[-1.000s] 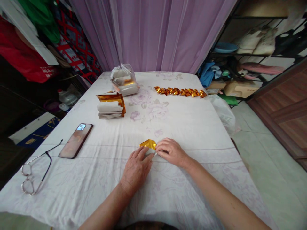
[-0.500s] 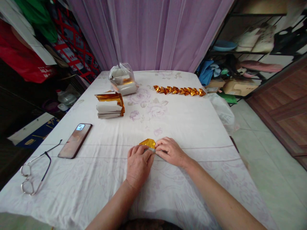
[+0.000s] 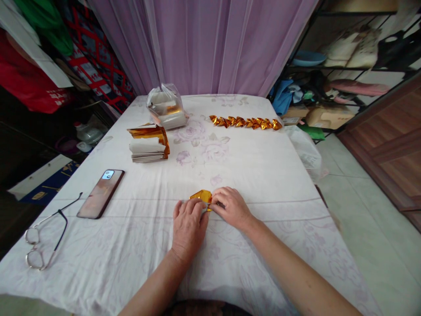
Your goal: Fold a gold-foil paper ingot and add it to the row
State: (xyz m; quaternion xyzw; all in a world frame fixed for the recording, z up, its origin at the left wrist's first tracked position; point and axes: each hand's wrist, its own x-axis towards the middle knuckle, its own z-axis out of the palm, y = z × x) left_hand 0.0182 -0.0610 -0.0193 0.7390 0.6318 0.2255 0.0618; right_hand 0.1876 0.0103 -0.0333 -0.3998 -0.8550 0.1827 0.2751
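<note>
A small piece of gold foil paper [image 3: 201,195] lies on the white flowered tablecloth [image 3: 250,166] near the front middle. My left hand [image 3: 188,224] lies flat on the cloth with its fingers stretched out, the fingertips pressing the paper's near edge. My right hand [image 3: 230,207] is curled beside it, thumb and fingers pinching the paper's right edge. Most of the paper is hidden under both hands.
A row of folded gold foil pieces [image 3: 246,122] lies at the far right. A stack of foil sheets [image 3: 148,144] and a plastic bag of paper [image 3: 166,108] sit far left. A phone [image 3: 101,193] and glasses [image 3: 42,239] lie at the left. Shelves stand right.
My left hand has slid forward and slightly left, flattening onto the gold paper. My right hand stays pinching the paper's right edge, barely shifted.
</note>
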